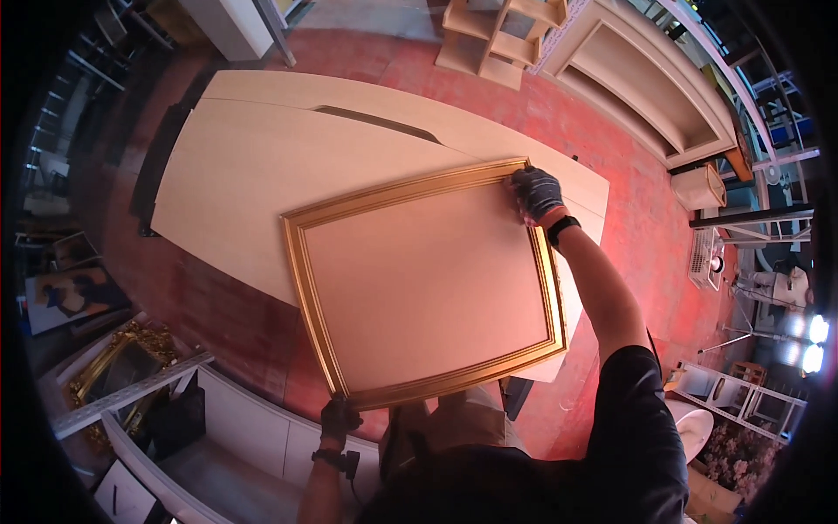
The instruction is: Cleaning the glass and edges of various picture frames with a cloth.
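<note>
- Gold frame (428,284) with plain backing fills the centre, held over pale boards (262,166).
- Left hand (339,417), gloved, is closed on its lower left corner at the bottom.
- Right hand (536,194), gloved, clasps the upper right corner.
- Wooden shelf unit (502,35) stands at the top.

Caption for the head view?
Gloved left hand and right hand grip opposite corners of a gold frame over pale boards.

Dark gloves, black tee (short-sleeved), wrist bands

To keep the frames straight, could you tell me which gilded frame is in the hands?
The plain gold frame over the boards; the ornate one leans at lower left, untouched.
</note>
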A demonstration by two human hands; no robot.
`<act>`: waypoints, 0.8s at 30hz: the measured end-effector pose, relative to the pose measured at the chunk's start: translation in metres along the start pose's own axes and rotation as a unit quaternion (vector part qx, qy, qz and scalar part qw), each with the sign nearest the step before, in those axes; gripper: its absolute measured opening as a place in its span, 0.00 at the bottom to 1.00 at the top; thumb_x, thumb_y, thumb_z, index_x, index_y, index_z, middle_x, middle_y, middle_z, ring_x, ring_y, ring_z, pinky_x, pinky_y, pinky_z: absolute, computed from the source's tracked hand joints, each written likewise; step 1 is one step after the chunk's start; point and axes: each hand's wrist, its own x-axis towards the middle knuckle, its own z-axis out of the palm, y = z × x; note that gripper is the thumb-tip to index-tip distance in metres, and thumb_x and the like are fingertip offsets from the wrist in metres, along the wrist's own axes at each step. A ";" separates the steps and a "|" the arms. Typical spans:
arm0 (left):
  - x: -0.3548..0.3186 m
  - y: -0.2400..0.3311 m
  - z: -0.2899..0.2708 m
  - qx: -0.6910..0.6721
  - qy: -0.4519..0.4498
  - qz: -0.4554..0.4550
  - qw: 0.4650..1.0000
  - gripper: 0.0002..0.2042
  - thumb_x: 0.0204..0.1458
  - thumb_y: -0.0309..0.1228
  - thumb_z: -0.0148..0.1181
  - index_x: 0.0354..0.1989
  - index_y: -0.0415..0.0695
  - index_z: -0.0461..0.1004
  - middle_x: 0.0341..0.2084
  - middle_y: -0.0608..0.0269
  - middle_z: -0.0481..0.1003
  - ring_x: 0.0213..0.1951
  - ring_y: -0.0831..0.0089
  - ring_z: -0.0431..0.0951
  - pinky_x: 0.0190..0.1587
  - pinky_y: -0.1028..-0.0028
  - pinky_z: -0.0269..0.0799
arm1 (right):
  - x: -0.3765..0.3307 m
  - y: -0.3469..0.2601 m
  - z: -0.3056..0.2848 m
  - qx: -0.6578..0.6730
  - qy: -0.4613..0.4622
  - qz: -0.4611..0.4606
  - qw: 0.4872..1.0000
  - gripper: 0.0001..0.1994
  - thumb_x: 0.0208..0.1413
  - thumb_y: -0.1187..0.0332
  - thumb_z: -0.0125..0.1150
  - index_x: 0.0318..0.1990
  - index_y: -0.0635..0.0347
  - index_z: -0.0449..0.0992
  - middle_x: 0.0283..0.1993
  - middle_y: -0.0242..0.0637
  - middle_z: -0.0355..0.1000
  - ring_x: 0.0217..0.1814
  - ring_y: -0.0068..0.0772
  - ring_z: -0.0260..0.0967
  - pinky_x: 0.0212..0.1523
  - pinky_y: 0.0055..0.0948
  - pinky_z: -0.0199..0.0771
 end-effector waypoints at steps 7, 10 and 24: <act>0.004 -0.011 0.014 -0.556 -0.030 -0.327 0.763 0.16 0.61 0.46 0.56 0.34 0.46 0.69 0.16 0.61 0.70 0.17 0.63 0.74 0.20 0.62 0.76 | -0.140 -0.025 -0.003 0.025 0.020 -0.059 0.998 0.03 0.54 0.68 0.57 0.35 0.50 0.75 0.30 0.41 0.73 0.36 0.50 0.74 0.35 0.48 0.76; 0.007 -0.027 0.032 -0.552 -0.014 -0.241 0.798 0.17 0.66 0.49 0.49 0.33 0.48 0.68 0.15 0.62 0.67 0.15 0.65 0.71 0.17 0.63 0.73 | -0.257 -0.045 -0.024 0.053 -0.102 -0.038 0.993 0.06 0.54 0.67 0.58 0.40 0.49 0.74 0.34 0.40 0.74 0.38 0.49 0.74 0.36 0.46 0.77; -0.004 -0.017 0.020 -0.460 0.030 -0.148 0.875 0.21 0.59 0.52 0.61 0.32 0.43 0.73 0.18 0.58 0.74 0.18 0.63 0.78 0.20 0.64 0.78 | -0.001 -0.049 0.041 0.116 0.062 0.027 0.991 0.12 0.62 0.58 0.54 0.38 0.56 0.76 0.39 0.49 0.75 0.43 0.56 0.73 0.41 0.48 0.74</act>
